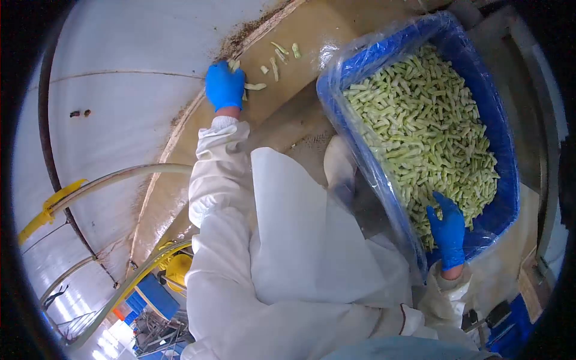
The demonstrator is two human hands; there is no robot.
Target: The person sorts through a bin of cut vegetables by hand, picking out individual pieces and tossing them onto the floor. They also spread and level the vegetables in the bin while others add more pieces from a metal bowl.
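Observation:
My left hand point(225, 86), in a blue glove, is closed low over the wet floor beside the white wall. Pale green cut vegetable strips stick out at its fingers; one loose strip point(256, 86) lies right by it. Further off on the floor are several more loose pieces point(275, 68). On my right, a blue crate point(510, 174) lined with clear plastic point(354, 66) is full of cut vegetable strips point(420, 132). My right hand point(447, 231), also blue-gloved, rests at the near end of this heap, fingers spread and touching the strips.
The white wall point(132, 42) meets the floor along a dirty seam on the left. A hose point(120, 177) with a yellow part crosses at left. My white boot point(339, 161) stands beside the crate. Blue containers point(157, 295) and a yellow object point(177, 270) are at lower left.

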